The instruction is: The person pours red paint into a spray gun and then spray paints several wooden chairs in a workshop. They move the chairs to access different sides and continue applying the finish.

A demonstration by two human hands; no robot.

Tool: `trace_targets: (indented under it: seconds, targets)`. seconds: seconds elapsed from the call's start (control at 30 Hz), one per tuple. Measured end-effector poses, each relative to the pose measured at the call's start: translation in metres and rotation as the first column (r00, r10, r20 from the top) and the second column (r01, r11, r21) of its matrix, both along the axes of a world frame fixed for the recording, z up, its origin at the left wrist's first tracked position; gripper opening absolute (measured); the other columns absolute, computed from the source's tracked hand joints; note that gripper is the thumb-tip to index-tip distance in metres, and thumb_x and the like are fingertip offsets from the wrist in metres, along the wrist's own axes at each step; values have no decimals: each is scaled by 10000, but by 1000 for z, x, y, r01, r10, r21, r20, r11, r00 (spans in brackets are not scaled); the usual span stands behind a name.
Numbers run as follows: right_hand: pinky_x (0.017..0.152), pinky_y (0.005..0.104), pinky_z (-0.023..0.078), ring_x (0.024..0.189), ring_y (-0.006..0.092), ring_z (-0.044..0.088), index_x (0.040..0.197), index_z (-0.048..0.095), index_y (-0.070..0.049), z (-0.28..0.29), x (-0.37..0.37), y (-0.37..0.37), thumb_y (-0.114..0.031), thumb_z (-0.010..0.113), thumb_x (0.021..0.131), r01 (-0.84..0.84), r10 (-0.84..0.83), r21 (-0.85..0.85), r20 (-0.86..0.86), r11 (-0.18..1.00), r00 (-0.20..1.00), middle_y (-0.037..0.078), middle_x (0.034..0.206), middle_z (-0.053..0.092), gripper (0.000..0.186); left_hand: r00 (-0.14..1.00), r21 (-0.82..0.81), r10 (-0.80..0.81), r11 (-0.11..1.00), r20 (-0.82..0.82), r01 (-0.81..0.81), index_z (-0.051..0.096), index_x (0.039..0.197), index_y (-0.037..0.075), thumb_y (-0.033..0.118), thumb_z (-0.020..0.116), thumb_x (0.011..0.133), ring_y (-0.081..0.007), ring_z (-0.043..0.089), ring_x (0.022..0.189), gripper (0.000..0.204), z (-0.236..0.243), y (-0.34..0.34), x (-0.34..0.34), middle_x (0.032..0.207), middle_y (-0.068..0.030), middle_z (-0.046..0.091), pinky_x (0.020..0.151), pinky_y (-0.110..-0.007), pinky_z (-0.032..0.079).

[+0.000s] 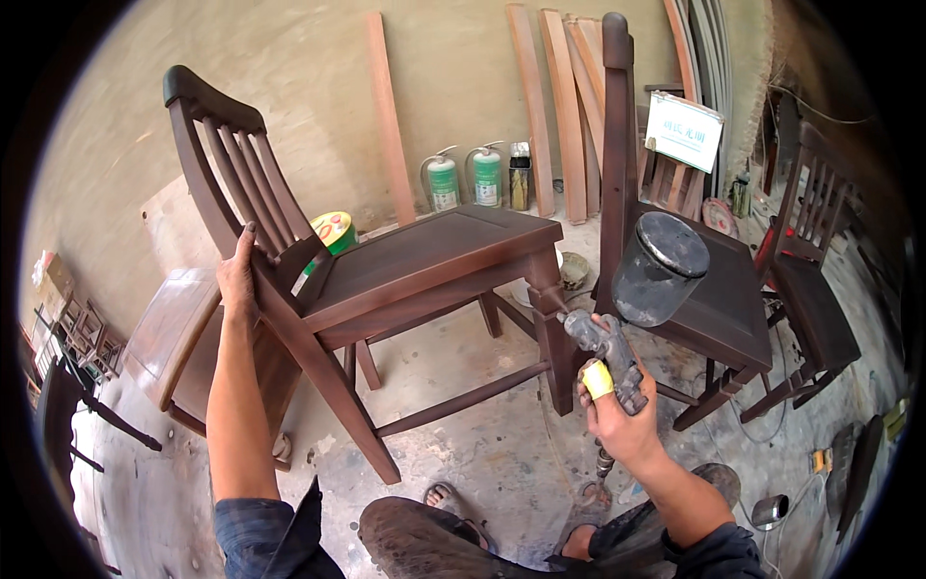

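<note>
A dark brown wooden chair (434,253) is tilted in front of me, its slatted back at the upper left. My left hand (237,275) is closed round the rear post where the back meets the seat. In my right hand (622,410) is a grey spray gun (603,340) with a dark, paint-stained cup (661,265) on top. Yellow tape wraps one of that hand's fingers. The gun's nozzle points at the top of the chair's front leg, close to it, and a faint mist shows there. A hose fitting (605,461) hangs below the grip.
Another dark chair (719,314) stands just right of the gun, with a further chair (815,289) beyond. At left is a brown wooden piece (169,333). Fire extinguishers (442,181) and planks (564,116) lean along the wall. A metal cup (769,511) and a hose lie at right.
</note>
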State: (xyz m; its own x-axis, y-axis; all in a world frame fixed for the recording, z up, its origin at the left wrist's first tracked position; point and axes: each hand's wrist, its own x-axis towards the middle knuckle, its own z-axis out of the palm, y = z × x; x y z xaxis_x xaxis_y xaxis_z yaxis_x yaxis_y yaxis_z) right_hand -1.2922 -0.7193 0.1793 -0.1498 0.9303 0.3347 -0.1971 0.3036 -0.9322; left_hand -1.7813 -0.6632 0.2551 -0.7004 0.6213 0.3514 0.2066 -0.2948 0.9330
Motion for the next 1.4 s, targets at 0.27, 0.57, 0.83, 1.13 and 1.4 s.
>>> trace_targets:
  seconds: [0.27, 0.57, 0.83, 1.13, 1.4]
  targets:
    - [686, 219, 487, 812, 65, 572, 1458, 425, -34, 2, 28, 15, -54, 541, 956, 132, -132, 14, 60, 991, 989, 8, 951, 590, 516, 999, -29, 15, 999, -52, -16, 635, 705, 32, 550, 734, 840, -170, 626, 589, 544, -1, 2, -3, 628, -107, 640, 575, -295, 487]
    - [695, 234, 482, 813, 79, 570, 1467, 424, -49, -4, 36, -1, -38, 527, 945, 73, -67, -119, 54, 990, 996, 18, 948, 592, 533, 1000, -52, -6, 999, -19, 5, 645, 773, 9, 533, 729, 849, -188, 644, 605, 536, -1, 2, -7, 657, -120, 650, 596, -299, 512]
    - [498, 187, 406, 708, 62, 561, 1393, 504, -141, -29, 41, -7, -109, 546, 985, 120, -117, -49, 56, 992, 992, 14, 874, 624, 412, 998, -22, -19, 1000, -52, 18, 647, 775, -4, 520, 705, 873, -201, 652, 623, 536, -2, 8, -7, 659, -126, 648, 610, -307, 520]
    - [482, 182, 419, 732, 79, 584, 1117, 584, -90, -22, 37, -16, -118, 558, 986, 55, -49, -189, 37, 980, 998, 35, 892, 635, 136, 999, -61, 9, 998, -40, -11, 726, 812, -25, 513, 685, 882, -192, 667, 679, 544, -18, 24, -41, 723, -131, 689, 636, -297, 518]
    - [626, 201, 450, 715, 60, 547, 1499, 377, -60, -20, -14, -44, -106, 572, 930, -158, 179, -166, 118, 973, 977, 10, 860, 583, 603, 995, 95, -87, 992, 42, 83, 684, 900, 21, 346, 763, 871, -166, 620, 554, 335, -5, 10, -20, 671, -75, 634, 535, -311, 519]
